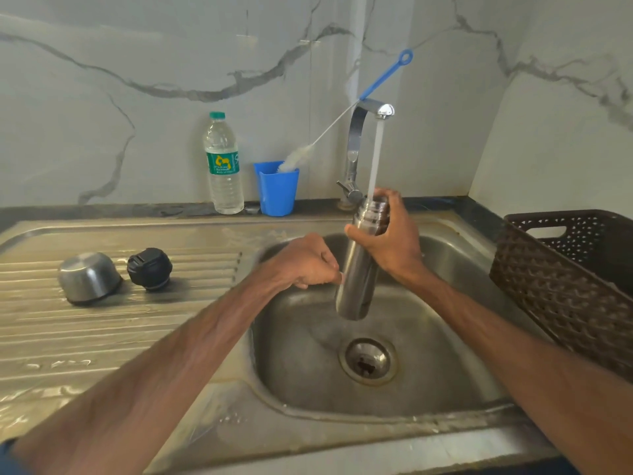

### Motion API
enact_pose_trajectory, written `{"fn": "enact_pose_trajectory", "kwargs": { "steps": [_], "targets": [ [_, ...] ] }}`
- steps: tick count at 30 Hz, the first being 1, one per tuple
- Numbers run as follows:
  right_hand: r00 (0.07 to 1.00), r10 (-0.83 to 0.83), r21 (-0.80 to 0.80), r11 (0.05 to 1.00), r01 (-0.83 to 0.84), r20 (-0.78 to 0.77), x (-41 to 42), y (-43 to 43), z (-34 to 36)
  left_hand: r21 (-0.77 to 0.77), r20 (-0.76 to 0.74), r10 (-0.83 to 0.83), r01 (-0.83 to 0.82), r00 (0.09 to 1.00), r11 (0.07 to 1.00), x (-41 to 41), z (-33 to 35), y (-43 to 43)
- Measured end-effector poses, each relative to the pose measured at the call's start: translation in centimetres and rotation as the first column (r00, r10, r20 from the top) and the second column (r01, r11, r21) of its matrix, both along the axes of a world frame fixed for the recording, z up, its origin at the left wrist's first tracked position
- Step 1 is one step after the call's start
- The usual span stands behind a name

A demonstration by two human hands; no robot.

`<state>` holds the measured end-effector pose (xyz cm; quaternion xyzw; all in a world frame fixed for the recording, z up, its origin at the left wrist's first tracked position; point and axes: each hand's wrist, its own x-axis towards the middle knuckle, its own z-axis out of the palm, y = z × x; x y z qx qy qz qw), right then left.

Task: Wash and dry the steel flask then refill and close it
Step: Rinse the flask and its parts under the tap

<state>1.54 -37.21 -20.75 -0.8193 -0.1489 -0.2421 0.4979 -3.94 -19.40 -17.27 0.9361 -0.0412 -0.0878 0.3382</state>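
Right now the right hand (394, 241) grips the steel flask (356, 269) near its open neck, fingers wrapped round the upper body and thumb on the left side. The flask is upright, slightly tilted, held in the air over the sink basin (301, 354), mouth under the tap (363, 132). The water stream (375, 156) runs straight down into the mouth. The left hand (308, 265) is just left of the flask at mid-body, fingers curled tight into a fist, nothing visible in them; contact with the flask is unclear. The drain (368, 361) sits below, near side of the basin.

On the drainboard (102, 337) to the left, the steel cup lid (87, 277) lies upside down, with the black stopper (149, 269) just beside it on its right. Far back on the dark tabletop (137, 210) stand a plastic water bottle (223, 166) and a blue cup (278, 190), close together. A bottle brush (383, 75) stands bristles-down in the cup, its blue handle leaning on the tap. A brown basket (565, 279) is on the right.
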Motion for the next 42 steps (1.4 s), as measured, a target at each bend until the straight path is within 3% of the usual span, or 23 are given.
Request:
{"fn": "enact_pose_trajectory", "kwargs": {
  "steps": [3,14,26,30,34,42],
  "targets": [
    [1.0,-0.003,-0.075,0.997,0.0,-0.029,-0.2,0.1,-1.0,0.0,-0.014,-0.019,0.019,1.0,1.0,-0.1,-0.1,-0.3],
    [0.999,-0.05,-0.059,0.997,0.049,-0.014,-0.1,-0.1,0.4,0.026,-0.003,-0.028,0.028,1.0,0.999,-0.1,0.0,-0.3],
    [0.995,-0.084,-0.092,0.993,0.079,-0.051,-0.4,0.5,-0.2,0.178,0.107,-0.004,-0.015,0.994,0.984,0.8,-0.8,-0.5],
    [0.995,-0.103,-0.081,0.991,0.103,-0.002,-0.2,0.1,0.5,0.178,0.097,-0.007,-0.011,0.995,0.984,1.2,-1.1,-0.3],
    [0.993,-0.109,-0.17,0.98,0.101,-0.037,-0.8,0.3,-0.2,0.198,0.118,-0.041,0.017,0.992,0.98,1.0,-1.2,-0.7],
    [0.994,-0.093,-0.13,0.988,0.086,-0.048,-1.1,0.8,0.2,0.136,0.105,-0.051,0.036,0.993,0.99,0.4,-0.8,-0.8]
  ]
}}
